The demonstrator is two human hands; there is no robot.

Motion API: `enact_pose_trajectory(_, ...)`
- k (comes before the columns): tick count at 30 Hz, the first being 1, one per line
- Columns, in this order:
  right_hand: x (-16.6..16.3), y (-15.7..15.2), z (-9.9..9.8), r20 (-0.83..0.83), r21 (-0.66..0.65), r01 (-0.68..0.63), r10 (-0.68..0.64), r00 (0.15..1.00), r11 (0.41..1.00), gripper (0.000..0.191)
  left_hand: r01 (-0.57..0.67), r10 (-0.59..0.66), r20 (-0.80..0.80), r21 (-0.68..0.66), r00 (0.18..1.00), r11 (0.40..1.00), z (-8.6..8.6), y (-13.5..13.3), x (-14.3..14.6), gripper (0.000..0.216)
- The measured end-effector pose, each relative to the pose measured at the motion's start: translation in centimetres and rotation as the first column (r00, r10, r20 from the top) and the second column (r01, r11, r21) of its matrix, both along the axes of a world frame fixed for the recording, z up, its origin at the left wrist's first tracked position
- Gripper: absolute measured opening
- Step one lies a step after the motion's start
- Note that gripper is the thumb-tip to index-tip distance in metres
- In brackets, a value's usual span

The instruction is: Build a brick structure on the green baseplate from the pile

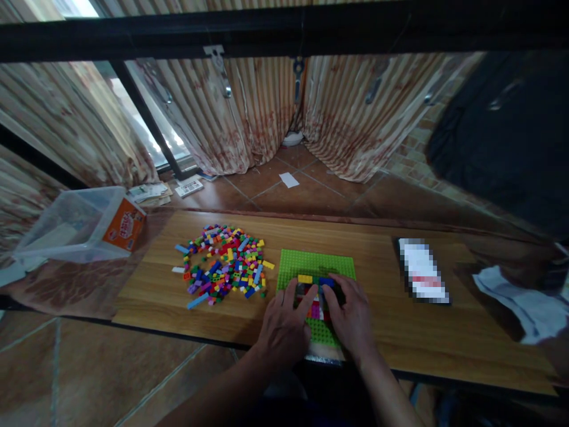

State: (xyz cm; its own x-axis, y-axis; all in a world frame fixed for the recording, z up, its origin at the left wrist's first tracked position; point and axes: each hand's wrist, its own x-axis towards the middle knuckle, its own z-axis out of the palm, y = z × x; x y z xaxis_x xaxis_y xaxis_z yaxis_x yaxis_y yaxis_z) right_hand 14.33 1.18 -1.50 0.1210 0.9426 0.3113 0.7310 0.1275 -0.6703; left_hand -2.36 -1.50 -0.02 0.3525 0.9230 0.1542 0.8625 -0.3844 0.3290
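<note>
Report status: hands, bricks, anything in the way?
Left hand, right hand at brick build. Build on baseplate. Loose pile left of it; nothing visibly blocking.

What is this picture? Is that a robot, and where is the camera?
No robot here! These are a person's own two bare hands. The camera is worn on that person's head, looking forward and down.

On the wooden tabletop lie a pile of colourful loose bricks, a green studded plate and a flat thing that is blurred out.

The left hand and right hand touch a brick cluster on the plate. I can't tell whether either grips a brick.
</note>
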Motion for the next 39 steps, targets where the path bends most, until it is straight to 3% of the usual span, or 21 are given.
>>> enact_pose_trajectory(11,0.5,0.3,-0.7,0.049,-0.001,0.020,-0.020,0.999,1.000,0.050,0.018,-0.017,0.055,-0.025,0.998,1.000,0.0,0.5,0.2,0.077)
enact_pose_trajectory(20,1.3,0.6,-1.5,0.036,-0.052,-0.008,0.010,0.999,0.999,0.055,0.022,-0.046,0.326,0.076,0.944,0.997,-1.5,0.1,-0.5,0.064)
enact_pose_trajectory(26,1.7,0.9,-1.5,0.033,-0.093,-0.038,0.041,0.999,0.995,0.054,0.013,-0.053,0.469,0.086,0.881,0.996,-1.6,-0.4,-2.2,0.052)
enact_pose_trajectory(34,1.7,0.9,-1.5,0.045,-0.075,-0.027,0.031,0.999,0.997,0.056,-0.093,0.006,0.496,0.149,0.868,0.984,-0.9,-1.5,-5.8,0.039)
enact_pose_trajectory(39,1.7,0.9,-1.7,0.052,-0.061,-0.035,0.039,0.998,0.998,0.059,-0.333,0.239,0.454,0.137,0.858,0.933,-0.2,-2.6,-9.8,0.030)
